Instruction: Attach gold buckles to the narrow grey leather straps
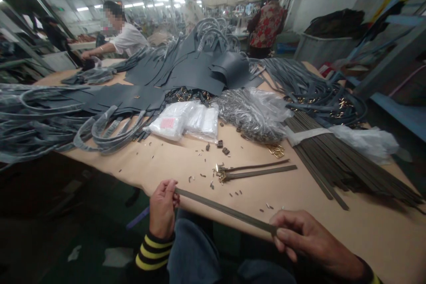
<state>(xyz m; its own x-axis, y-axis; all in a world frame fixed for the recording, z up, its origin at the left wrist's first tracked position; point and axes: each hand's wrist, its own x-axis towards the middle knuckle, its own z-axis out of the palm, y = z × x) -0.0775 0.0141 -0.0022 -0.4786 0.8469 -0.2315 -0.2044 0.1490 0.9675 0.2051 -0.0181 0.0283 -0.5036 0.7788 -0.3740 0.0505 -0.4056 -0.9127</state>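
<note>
A dark olive strap [226, 209] stretches straight between my two hands, above the near edge of the table. My left hand [164, 208] pinches its left end between thumb and fingers. Its right end is held in the closed fingers of my right hand [301, 236]. Beyond the strap, two finished-looking straps [261, 171] lie on the brown table top [186, 166], with gold metal fittings [219, 172] at their left ends. Small loose metal pieces [236, 193] are scattered around them.
A bundle of olive straps [333, 159] lies at the right. Clear bags [249, 113], white packets [186, 120] and grey-blue panels [196, 73] cover the middle and back. Looped handles [106, 131] sit at the left. A person in white [128, 37] works at the far left.
</note>
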